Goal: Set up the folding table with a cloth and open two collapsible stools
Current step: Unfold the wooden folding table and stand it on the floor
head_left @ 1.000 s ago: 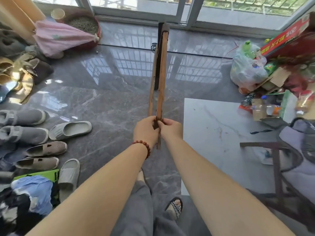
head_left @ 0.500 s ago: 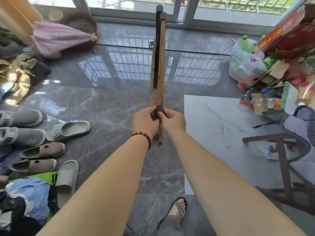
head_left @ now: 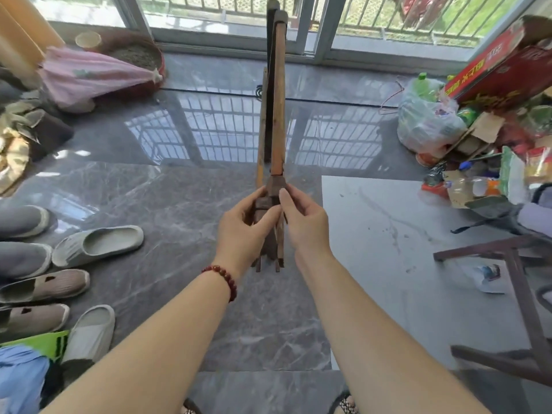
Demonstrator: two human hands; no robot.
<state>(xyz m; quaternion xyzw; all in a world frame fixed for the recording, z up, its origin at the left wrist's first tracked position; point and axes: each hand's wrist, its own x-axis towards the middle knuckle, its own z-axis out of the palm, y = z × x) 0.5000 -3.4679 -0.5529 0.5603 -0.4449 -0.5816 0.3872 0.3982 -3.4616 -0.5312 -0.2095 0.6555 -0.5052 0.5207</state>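
Note:
A folded wooden stool [head_left: 277, 100] stands on edge in front of me, its long worn slats pressed together and pointing away toward the balcony door. My left hand [head_left: 245, 225], with a red bead bracelet at the wrist, grips the near dark end from the left. My right hand [head_left: 303, 219] holds the same end from the right, fingers laid along the wood. A dark wooden frame [head_left: 516, 279], with grey cloth draped near it, stands at the right edge.
Several slippers and shoes [head_left: 98, 243] line the floor at left. A folded pink umbrella [head_left: 95, 76] lies at back left. Bags, bottles and a red box [head_left: 504, 73] are piled at right. A pale sheet [head_left: 403, 258] lies on the grey marble floor.
The stool has risen and tipped further away from me. Both hands have shifted their hold on its near end, and my fingers have loosened from a tight fist.

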